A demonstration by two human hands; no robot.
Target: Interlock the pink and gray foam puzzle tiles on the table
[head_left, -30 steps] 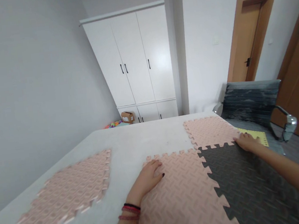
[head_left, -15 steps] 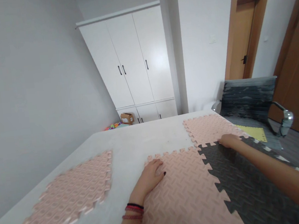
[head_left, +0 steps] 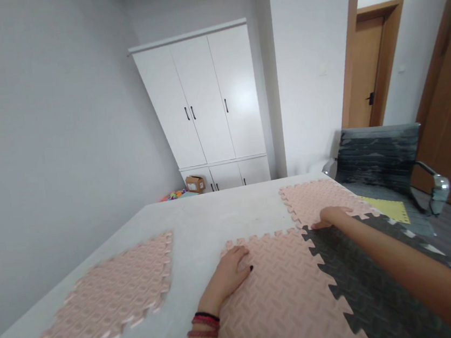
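Left hand (head_left: 232, 270): unclenched, perhaps steadying middle pink tile (head_left: 283, 298)
Right hand (head_left: 331, 216): grip unclear, perhaps pressing black tile (head_left: 358, 278) near right edge of worktop (head_left: 222, 215)

Pink, diamond-plate-patterned near mat (head_left: 281, 298)

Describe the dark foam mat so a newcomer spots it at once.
Start at the white table. On its right side, where the right hand touches a seam, lies the dark foam mat with jigsaw edges. It is dark grey, while the adjoining pink mats are not.
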